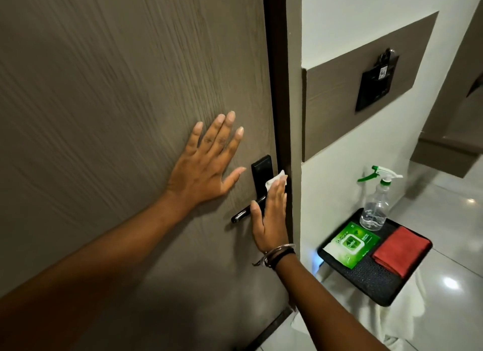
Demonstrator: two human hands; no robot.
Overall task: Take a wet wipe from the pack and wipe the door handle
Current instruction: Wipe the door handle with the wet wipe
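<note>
A black lever door handle (241,214) with a black backplate (261,169) sits on the grey-brown door (117,89). My right hand (270,220) presses a white wet wipe (274,180) flat against the backplate and hides the lever's inner end. My left hand (209,165) lies flat on the door to the left of the handle, fingers spread, holding nothing. The green wet wipe pack (351,244) lies on a black tray (371,282) at the lower right.
On the tray also stand a clear spray bottle (376,206) with a green and white trigger and a folded red cloth (401,250). The tray rests on something draped in white cloth. A dark panel with a black card holder (376,85) hangs on the white wall.
</note>
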